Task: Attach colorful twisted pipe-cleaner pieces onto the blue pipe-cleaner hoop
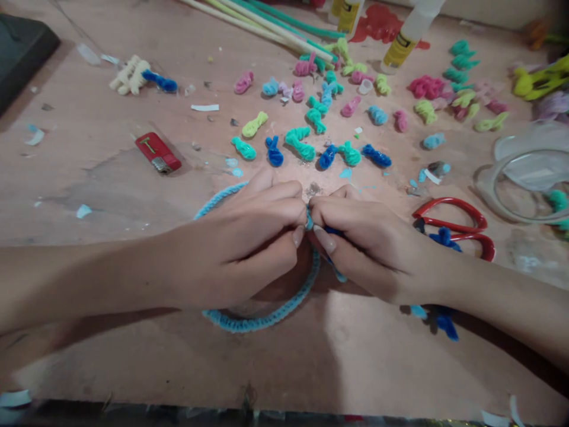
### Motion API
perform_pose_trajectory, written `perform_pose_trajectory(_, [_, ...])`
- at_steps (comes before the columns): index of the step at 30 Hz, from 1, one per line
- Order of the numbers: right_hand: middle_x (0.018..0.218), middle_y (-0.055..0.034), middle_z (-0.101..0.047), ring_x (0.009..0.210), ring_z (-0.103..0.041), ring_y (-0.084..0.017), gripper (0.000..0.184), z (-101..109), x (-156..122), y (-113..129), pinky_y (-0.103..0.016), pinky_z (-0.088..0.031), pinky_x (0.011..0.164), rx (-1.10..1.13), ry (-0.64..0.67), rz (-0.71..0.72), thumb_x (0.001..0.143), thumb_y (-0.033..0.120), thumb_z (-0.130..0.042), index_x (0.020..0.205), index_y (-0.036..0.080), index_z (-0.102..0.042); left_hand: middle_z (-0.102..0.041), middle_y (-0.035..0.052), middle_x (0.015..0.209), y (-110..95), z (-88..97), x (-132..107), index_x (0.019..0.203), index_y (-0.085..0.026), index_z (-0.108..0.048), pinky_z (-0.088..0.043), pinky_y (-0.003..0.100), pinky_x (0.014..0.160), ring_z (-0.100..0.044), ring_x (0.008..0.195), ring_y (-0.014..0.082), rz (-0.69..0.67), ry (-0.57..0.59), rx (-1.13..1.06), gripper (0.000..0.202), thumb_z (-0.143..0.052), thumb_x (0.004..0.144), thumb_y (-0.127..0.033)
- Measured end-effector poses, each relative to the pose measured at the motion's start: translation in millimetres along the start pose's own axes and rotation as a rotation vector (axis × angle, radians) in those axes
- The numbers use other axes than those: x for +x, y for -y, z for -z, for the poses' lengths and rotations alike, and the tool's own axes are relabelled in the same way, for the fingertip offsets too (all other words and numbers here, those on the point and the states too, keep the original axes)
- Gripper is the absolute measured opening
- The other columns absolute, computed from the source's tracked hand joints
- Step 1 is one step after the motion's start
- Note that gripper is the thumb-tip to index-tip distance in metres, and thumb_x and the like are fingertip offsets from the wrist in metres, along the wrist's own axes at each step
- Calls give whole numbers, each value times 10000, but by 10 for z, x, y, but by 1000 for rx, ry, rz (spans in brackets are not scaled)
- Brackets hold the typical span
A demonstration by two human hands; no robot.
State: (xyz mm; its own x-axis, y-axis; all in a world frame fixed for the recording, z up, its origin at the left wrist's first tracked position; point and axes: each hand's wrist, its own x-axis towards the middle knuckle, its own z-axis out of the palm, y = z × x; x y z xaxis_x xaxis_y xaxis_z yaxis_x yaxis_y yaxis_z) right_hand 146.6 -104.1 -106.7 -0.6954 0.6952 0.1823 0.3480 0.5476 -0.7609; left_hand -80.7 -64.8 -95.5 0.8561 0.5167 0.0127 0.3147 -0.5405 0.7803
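Observation:
My left hand (262, 228) and my right hand (364, 237) meet over the table, fingertips pressed together. Between them they pinch a light blue fuzzy pipe cleaner band (271, 320), its ring curving below and behind my left hand. A bit of darker blue pipe cleaner (332, 230) shows under my right fingers; how the two join is hidden. Just beyond my hands lies a row of small twisted pipe cleaner pieces, among them a dark blue one (274, 152) and a teal one (300, 143).
Red-handled scissors (451, 214) lie by my right forearm, next to a clear round container (520, 184). A red lighter (157, 153) rests at the left. Glue bottles (409, 38) stand at the back near long pipe cleaners (275, 26). A dark object (22, 56) fills the upper left corner.

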Motion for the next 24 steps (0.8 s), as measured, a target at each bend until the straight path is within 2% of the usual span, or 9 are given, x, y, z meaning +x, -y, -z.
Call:
perform_pose_trajectory(3, [730, 36, -443, 661, -369, -126, 247, 3, -13, 1, -309, -344, 690, 1, -4, 7, 1001, 96, -428, 809, 240, -367, -613, 55, 926, 12, 1, -12, 807, -244, -503, -545, 416, 1037, -605, 1040, 249, -12, 20, -1, 301, -405, 1079, -327])
perform_pose_trajectory(11, [749, 38, -449, 670, -370, -127, 267, -6, -8, -11, -308, -356, 713, 49, -7, 19, 1093, 151, -438, 836, 222, -431, -604, 55, 943, 176, -116, -44, 915, -265, -565, -535, 414, 1040, -608, 1067, 254, -154, -71, -8, 310, -371, 1127, -380])
perform_pose_trajectory(18, [744, 38, -444, 662, -358, -131, 265, 7, -2, -3, -317, -348, 719, 31, 12, 5, 1052, 114, -430, 821, 237, -391, -610, 43, 956, 99, -34, -20, 889, -261, -569, -513, 440, 1086, -607, 1080, 251, -134, 15, -1, 267, -422, 1110, -286])
perform_pose_trajectory(24, [742, 30, -455, 667, -371, -134, 250, 2, -12, -16, -318, -351, 721, -3, 11, 11, 1027, 85, -408, 823, 230, -402, -591, 47, 967, 71, -39, -9, 877, -230, -497, -508, 404, 965, -566, 959, 223, -93, 44, 23, 258, -375, 1099, -275])
